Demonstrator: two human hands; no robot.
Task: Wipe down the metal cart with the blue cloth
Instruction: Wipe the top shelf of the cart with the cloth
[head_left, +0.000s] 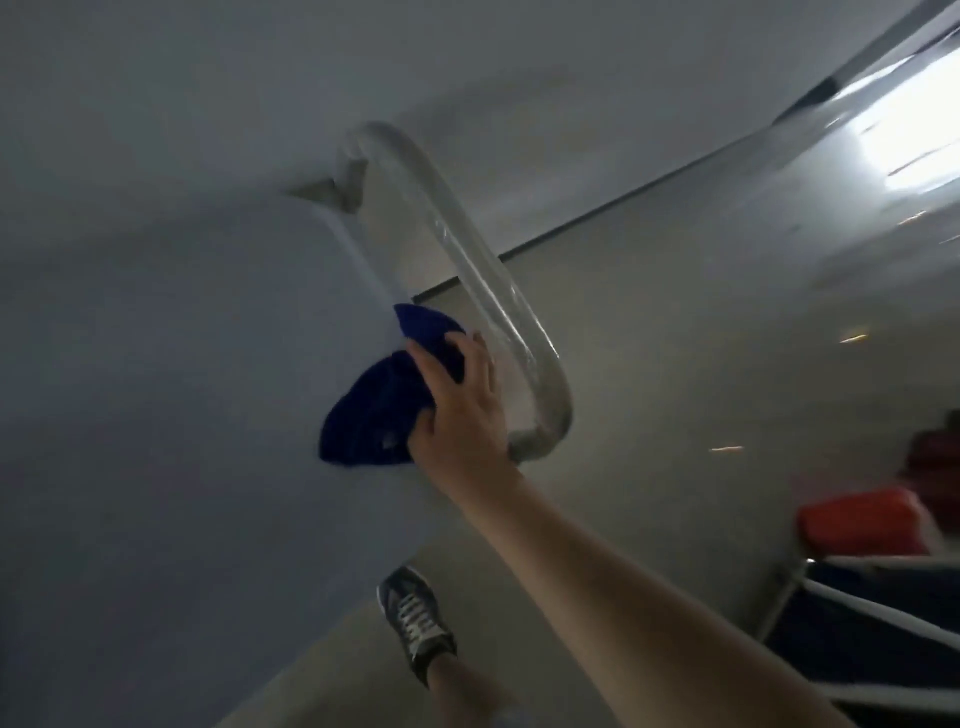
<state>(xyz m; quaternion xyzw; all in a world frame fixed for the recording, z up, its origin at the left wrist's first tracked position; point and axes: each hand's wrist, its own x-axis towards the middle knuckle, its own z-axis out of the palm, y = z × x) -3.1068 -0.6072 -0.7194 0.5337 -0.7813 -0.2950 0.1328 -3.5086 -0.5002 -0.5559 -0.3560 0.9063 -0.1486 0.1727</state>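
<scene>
Grey floor (675, 338), red items (857, 514) R, cart handle (467, 270) by R hand (462, 410), grip clutching blue cloth (369, 415)

Dim, grey light throughout, with heavy motion blur and a tilted view. One blown-out glare patch burns on the floor (893, 135) at upper right. The cart (156, 364) sits in shadow; its handle (465, 260) carries soft streaked highlights. The cloth (374, 410) shows no texture.
</scene>
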